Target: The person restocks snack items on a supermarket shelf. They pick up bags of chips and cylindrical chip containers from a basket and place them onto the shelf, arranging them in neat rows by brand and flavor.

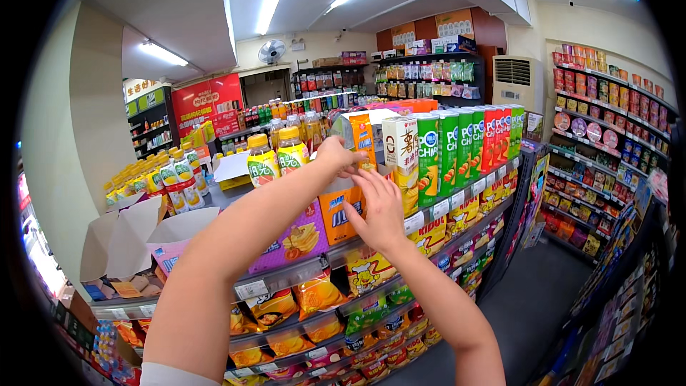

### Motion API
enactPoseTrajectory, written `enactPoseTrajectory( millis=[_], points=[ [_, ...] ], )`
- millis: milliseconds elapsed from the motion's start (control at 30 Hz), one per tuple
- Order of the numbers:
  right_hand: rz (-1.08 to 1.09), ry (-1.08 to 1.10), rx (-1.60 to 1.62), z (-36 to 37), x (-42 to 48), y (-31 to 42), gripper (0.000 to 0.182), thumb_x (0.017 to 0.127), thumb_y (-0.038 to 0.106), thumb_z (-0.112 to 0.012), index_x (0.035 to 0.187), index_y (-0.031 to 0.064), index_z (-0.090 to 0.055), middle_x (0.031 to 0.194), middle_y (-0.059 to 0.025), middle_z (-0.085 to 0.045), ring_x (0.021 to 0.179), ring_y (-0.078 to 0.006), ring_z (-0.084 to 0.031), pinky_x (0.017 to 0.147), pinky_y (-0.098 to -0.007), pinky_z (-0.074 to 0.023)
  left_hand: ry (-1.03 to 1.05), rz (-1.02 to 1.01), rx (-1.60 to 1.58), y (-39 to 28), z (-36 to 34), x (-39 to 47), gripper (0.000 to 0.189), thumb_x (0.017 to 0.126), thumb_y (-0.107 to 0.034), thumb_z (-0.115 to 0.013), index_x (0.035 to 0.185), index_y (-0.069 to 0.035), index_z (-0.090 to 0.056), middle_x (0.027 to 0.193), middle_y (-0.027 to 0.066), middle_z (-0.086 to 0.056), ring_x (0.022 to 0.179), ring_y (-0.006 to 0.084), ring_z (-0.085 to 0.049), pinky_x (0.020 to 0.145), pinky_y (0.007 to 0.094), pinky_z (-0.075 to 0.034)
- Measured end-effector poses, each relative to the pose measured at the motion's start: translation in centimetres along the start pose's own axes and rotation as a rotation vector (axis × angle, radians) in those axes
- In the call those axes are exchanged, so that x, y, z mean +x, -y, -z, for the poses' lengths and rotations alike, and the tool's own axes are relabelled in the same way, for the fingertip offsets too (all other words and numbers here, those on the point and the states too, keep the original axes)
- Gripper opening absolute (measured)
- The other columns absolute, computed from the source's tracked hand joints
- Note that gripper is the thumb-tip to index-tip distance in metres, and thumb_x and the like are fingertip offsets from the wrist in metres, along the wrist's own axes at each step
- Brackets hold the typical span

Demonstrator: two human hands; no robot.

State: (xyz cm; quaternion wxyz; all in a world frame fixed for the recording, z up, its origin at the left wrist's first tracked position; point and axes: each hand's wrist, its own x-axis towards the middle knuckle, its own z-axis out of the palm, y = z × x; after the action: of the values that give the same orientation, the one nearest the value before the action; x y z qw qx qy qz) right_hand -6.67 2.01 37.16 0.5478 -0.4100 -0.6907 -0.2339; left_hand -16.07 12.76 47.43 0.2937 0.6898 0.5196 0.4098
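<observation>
My left hand (pixel 340 158) holds the edge of an upright orange snack packet (pixel 363 136) above an orange display box (pixel 338 214) on the top shelf. My right hand (pixel 379 206) is at the front of that box, its fingertips near the packet's lower end and its thumb against the box front. Whether the right fingers grip anything cannot be told. Left of the box stands a purple biscuit carton (pixel 295 241). To the right are a white and yellow snack box (pixel 401 163) and a row of green and red chip canisters (pixel 427 158).
Yellow-capped juice bottles (pixel 263 158) stand behind my left forearm. Opened cartons (pixel 120 241) lie on the shelf at left. Bagged chips (pixel 319 292) fill the lower shelves. An aisle floor (pixel 522 279) runs along the right, with stocked wall shelves (pixel 603 139) beyond.
</observation>
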Motion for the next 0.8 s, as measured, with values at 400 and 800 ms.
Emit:
enactPoseTrajectory(
  millis=[400, 800],
  points=[
    [-0.723, -0.544, 0.875, 3.6, -11.8, 2.8, 0.025, 0.093, 0.010, -0.053, 0.116, 0.0011, -0.048, 0.109, -0.0068, -0.057, 0.099, -0.0150, -0.056, 0.086, -0.0273, -0.0443, 0.495, -0.475, -0.627, 3.7, -11.9, -18.3, 0.021, 0.084, -0.007, -0.066, 0.100, -0.003, -0.054, 0.081, 0.0004, -0.057, 0.069, 0.0072, -0.053, 0.064, 0.0217, -0.046],
    [-1.257, -0.848, 0.065, 16.7, -39.6, 15.3, 0.019, 0.093, 0.008, -0.052, 0.111, 0.0017, -0.054, 0.095, -0.0042, -0.062, 0.089, -0.0100, -0.058, 0.077, -0.0238, -0.0476, 1.630, -0.137, -0.594, 16.5, -25.3, -41.0, 0.014, 0.093, -0.011, -0.056, 0.105, -0.003, -0.054, 0.092, 0.0052, -0.061, 0.084, 0.0111, -0.059, 0.076, 0.0249, -0.049]
  ],
)
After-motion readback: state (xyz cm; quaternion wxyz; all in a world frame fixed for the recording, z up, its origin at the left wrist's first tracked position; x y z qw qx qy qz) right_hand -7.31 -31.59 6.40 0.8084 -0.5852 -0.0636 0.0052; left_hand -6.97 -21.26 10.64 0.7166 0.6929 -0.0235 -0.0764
